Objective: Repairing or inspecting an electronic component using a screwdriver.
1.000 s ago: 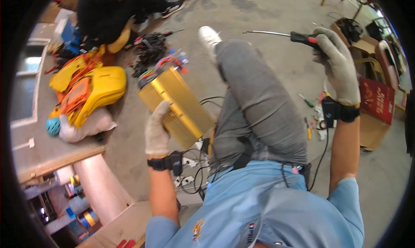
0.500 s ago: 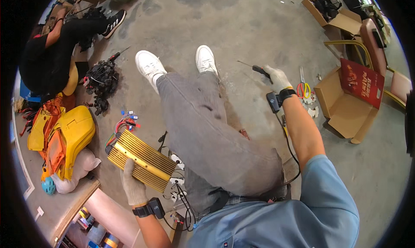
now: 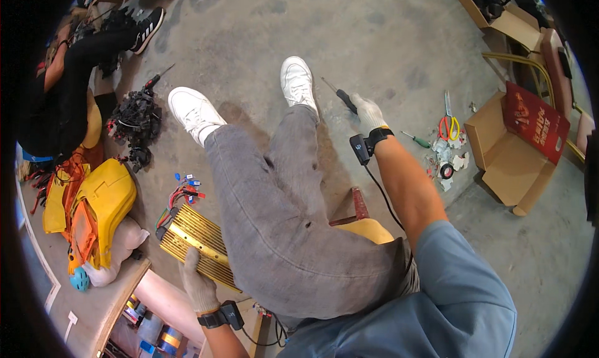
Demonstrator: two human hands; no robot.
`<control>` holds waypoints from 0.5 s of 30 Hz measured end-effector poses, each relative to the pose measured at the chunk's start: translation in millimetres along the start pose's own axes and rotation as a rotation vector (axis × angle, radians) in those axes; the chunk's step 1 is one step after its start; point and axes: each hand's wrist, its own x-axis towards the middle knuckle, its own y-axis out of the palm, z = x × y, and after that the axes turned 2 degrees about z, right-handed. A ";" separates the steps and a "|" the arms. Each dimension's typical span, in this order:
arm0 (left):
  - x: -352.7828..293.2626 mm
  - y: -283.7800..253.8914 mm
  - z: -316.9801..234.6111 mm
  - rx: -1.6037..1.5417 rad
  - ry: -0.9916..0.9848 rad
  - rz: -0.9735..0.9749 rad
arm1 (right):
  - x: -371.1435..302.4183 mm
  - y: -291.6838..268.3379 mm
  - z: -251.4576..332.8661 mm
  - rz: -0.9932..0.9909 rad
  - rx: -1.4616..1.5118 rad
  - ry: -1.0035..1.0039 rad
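My left hand, in a pale knit glove, grips a gold finned controller box by its near side, thumb lying across the fins. Coloured wires with red and blue connectors come out of the box's far left end. Its right end is hidden by my trouser leg. Wrapped round the black handle of a screwdriver are the fingers of my gloved right hand. The screwdriver is held above the floor beyond my knees, its thin shaft pointing away and to the left.
Right of my arm lie scissors, a green-handled screwdriver, a tape roll and white scraps. Beyond stands an open cardboard box. At left are a black wire bundle, yellow plastic panels and a seated person.
My right hand has moved left with the screwdriver. My legs have swung left, covering the controller box's right end and uncovering a red-legged stool. The green-handled screwdriver and tape have come into sight.
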 end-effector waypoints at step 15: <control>-9.6 -14.4 -2.5 0.047 0.016 -0.006 | -12.2 19.2 -23.7 0.039 0.046 -0.021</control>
